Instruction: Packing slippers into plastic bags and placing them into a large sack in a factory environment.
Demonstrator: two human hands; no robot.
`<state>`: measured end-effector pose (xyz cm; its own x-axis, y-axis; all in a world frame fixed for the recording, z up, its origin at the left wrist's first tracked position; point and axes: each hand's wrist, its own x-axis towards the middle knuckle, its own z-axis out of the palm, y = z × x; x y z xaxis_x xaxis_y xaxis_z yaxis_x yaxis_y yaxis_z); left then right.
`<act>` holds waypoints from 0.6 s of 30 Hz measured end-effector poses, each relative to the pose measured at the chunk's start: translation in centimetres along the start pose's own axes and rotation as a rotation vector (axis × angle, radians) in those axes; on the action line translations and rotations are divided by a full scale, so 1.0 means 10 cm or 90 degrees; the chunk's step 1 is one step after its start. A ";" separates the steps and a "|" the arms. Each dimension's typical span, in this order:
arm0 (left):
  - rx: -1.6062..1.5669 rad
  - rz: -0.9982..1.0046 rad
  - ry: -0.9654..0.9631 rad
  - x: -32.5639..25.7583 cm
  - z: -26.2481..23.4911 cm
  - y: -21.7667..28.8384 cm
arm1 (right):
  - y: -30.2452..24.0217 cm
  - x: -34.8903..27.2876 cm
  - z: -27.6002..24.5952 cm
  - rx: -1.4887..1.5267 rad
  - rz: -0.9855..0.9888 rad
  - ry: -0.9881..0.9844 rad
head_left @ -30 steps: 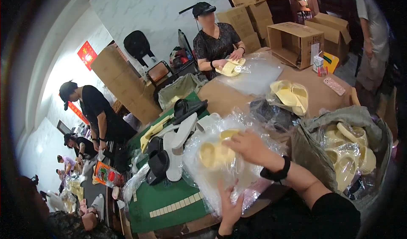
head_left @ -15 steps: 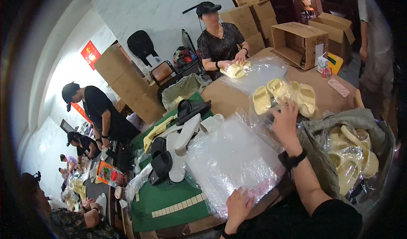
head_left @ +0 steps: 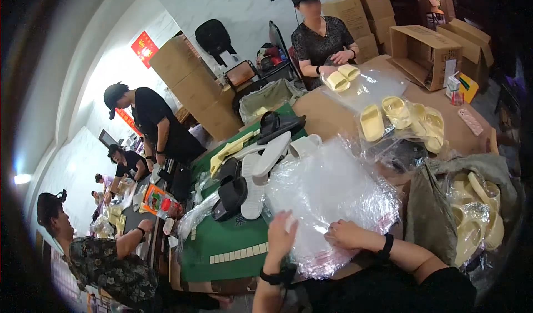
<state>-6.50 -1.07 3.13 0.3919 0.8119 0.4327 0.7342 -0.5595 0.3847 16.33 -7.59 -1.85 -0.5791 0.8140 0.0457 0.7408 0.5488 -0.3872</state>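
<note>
A stack of clear plastic bags (head_left: 338, 185) lies on the table in front of me, its film shiny and wrinkled. My right hand (head_left: 350, 235) rests on the stack's near part, fingers bent together and pinching the film. My left hand (head_left: 282, 235) is raised at the stack's left edge, fingers stretched and apart, with nothing in it. Beyond the bags to the right, pale yellow slippers (head_left: 372, 122) lie on clear film. Black slides (head_left: 230, 197) and grey slides (head_left: 252, 185) lie left of the stack.
A green mat (head_left: 216, 241) with a row of small pale tiles (head_left: 239, 254) is at front left. To my right, a grey sack (head_left: 433, 202) holds bagged yellow slippers. Across the table a person (head_left: 322, 41) handles yellow slippers; cardboard boxes (head_left: 425, 52) and a phone (head_left: 470, 122) are at far right.
My right hand has left the yellow slippers and come back onto the plastic bags. My left hand has lifted at the bags' left edge. The view has swung, and a co-worker at left sits more upright.
</note>
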 end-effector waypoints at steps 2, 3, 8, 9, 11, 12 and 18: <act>-0.179 -0.239 0.086 0.10 0.15 -0.46 | -0.01 -0.01 0.04 -0.050 -0.009 0.042; -0.177 -0.242 0.088 0.14 0.20 -0.68 | 0.00 0.00 0.05 -0.050 -0.013 0.041; -0.107 -0.540 0.228 0.28 0.27 -1.48 | 0.12 0.05 0.11 0.026 -0.017 0.028; -0.109 -0.536 0.229 0.35 0.23 -1.54 | 0.16 0.05 0.15 0.024 -0.015 0.031; -0.103 -0.633 0.293 0.48 0.14 -1.66 | 0.21 0.04 0.24 0.027 -0.015 0.058; -0.105 -0.629 0.293 0.52 0.08 -1.76 | 0.20 0.05 0.23 0.025 -0.013 0.061; 0.118 -0.616 0.155 0.67 -0.08 -2.02 | 0.13 0.03 0.13 0.058 0.024 0.027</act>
<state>-19.20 15.52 -1.12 -0.5251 0.8351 0.1641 0.7591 0.3724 0.5340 16.69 -6.90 -3.53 -0.5357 0.8417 0.0676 0.7264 0.5002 -0.4714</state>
